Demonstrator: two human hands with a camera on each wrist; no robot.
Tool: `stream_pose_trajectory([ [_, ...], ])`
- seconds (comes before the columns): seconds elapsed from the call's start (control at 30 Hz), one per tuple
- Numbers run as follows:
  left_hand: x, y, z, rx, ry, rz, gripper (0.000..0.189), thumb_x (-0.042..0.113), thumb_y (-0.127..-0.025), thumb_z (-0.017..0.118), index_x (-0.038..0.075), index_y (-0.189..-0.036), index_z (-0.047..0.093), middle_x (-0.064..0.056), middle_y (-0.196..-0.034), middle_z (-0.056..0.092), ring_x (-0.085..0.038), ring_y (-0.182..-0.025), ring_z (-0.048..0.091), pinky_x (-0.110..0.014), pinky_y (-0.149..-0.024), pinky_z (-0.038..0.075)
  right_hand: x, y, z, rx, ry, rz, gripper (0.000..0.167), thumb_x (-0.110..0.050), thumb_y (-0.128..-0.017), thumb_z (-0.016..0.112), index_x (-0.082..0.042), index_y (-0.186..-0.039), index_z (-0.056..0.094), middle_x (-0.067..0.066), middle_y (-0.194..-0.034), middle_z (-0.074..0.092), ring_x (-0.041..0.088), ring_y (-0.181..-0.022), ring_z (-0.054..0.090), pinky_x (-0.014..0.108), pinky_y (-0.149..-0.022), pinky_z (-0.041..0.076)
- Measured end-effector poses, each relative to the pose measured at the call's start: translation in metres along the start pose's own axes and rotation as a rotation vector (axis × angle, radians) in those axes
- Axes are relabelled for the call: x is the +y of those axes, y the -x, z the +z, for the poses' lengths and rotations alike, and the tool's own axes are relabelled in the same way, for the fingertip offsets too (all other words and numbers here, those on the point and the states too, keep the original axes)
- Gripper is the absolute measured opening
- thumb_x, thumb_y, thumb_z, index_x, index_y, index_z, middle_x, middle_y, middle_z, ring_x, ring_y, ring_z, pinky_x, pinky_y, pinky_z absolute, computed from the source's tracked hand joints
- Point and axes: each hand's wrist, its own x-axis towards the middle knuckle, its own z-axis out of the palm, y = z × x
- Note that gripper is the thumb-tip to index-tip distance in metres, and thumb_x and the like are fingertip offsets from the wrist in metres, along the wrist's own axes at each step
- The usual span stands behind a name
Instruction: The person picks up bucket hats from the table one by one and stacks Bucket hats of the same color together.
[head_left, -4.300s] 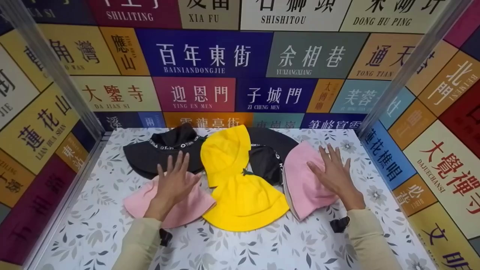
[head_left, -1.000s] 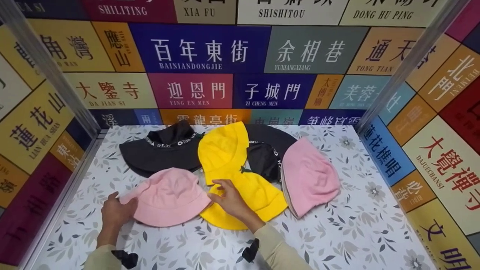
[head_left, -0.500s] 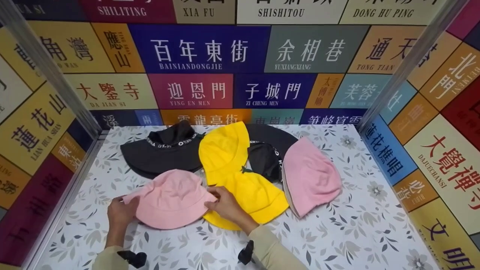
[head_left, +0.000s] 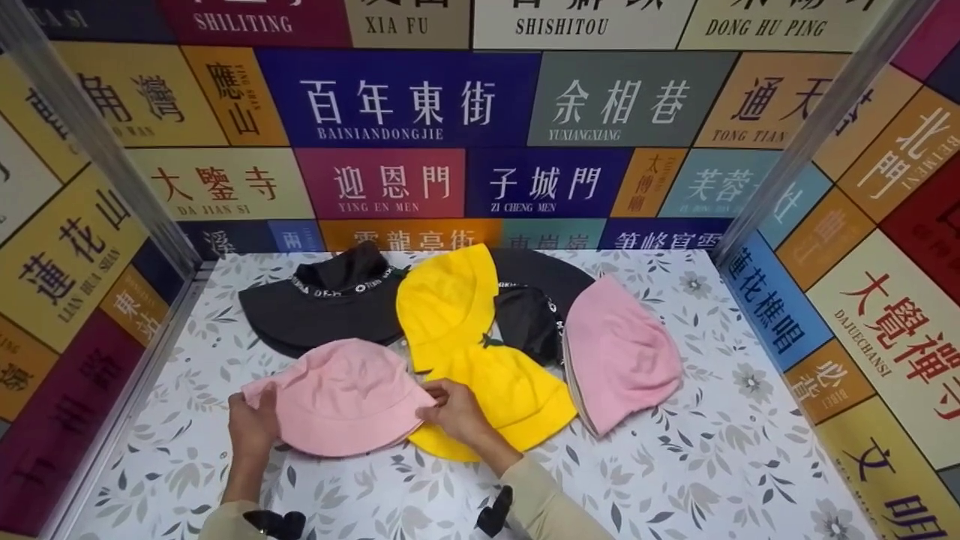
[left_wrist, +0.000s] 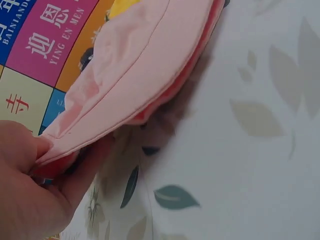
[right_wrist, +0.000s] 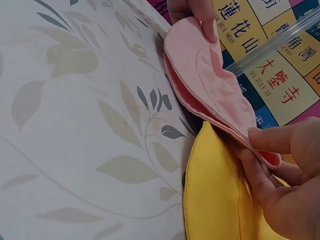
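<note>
Left grip (head_left: 253, 424) and right grip (head_left: 456, 411) pinch one pink hat (head_left: 341, 397) at opposite edges — likely a picking-up step, next needing an even lift.

In the head view, the held pink hat (head_left: 345, 401) hides part of the left grip (head_left: 253, 426), and the right grip (head_left: 459, 414) covers part of the front yellow hat (head_left: 517, 386). The rear yellow hat (head_left: 446, 300) hides part of the right black hat (head_left: 544, 271). Lettering (head_left: 330, 292) on the left black hat (head_left: 322, 322) is mostly too small and blurred to read.
</note>
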Motion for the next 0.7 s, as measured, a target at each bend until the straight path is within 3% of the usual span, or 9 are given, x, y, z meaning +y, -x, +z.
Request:
stream_pose_trajectory([
  [0.17,0.0,0.009,0.003,-0.031,0.108,-0.015,0.084,0.04,-0.103,0.048,-0.01,-0.155,0.005,-0.037,-0.159,0.017,-0.048,-0.148,0.025,-0.056,-0.124,0.022,0.003,0.0,-0.009,0.034,-0.074,0.014,0.027,-0.002,-0.087,0.074,-0.005,-0.113,0.068,0.007,-0.105,0.07,0.015,-0.088,0.063,0.027,-0.082,0.058],
  [0.23,0.0,0.012,0.003,-0.07,0.154,-0.042,0.088,0.041,-0.101,0.053,-0.007,-0.157,0.004,-0.034,-0.16,0.021,-0.042,-0.142,0.036,-0.051,-0.121,0.032,0.003,0.0,-0.013,0.046,-0.102,0.022,0.025,-0.001,-0.087,0.072,-0.005,-0.111,0.067,0.008,-0.104,0.071,0.016,-0.088,0.065,0.028,-0.083,0.059],
  [0.33,0.0,0.016,0.003,-0.147,0.262,-0.099,0.091,0.039,-0.099,0.058,0.002,-0.16,0.001,-0.026,-0.158,0.03,-0.023,-0.122,0.055,-0.034,-0.104,0.051,0.003,0.0,-0.019,0.054,-0.137,0.038,0.024,0.0,-0.088,0.07,-0.005,-0.111,0.065,0.009,-0.104,0.073,0.017,-0.086,0.066,0.029,-0.082,0.059],
  [0.43,0.004,0.019,0.005,-0.232,0.421,-0.16,0.087,0.035,-0.099,0.06,0.012,-0.162,0.006,-0.012,-0.153,0.037,-0.006,-0.105,0.058,-0.016,-0.086,0.054,0.003,0.001,-0.022,0.052,-0.163,0.059,0.024,0.0,-0.089,0.069,-0.006,-0.112,0.064,0.01,-0.104,0.074,0.017,-0.083,0.067,0.029,-0.079,0.06],
  [0.57,0.01,0.023,0.009,-0.353,0.679,-0.173,0.069,0.019,-0.102,0.055,0.014,-0.16,0.019,0.001,-0.145,0.041,-0.002,-0.119,0.052,-0.013,-0.101,0.048,0.004,0.001,-0.025,0.05,-0.203,0.07,0.023,0.0,-0.091,0.068,-0.005,-0.113,0.063,0.012,-0.104,0.075,0.017,-0.083,0.068,0.03,-0.078,0.061],
  [0.7,0.011,0.028,0.015,-0.414,0.806,-0.152,0.058,0.011,-0.103,0.051,0.01,-0.155,0.025,0.007,-0.139,0.046,-0.003,-0.129,0.047,-0.017,-0.112,0.041,0.005,0.001,-0.026,0.056,-0.215,0.066,0.022,-0.002,-0.092,0.068,-0.006,-0.113,0.063,0.011,-0.104,0.076,0.017,-0.084,0.069,0.03,-0.079,0.061],
])
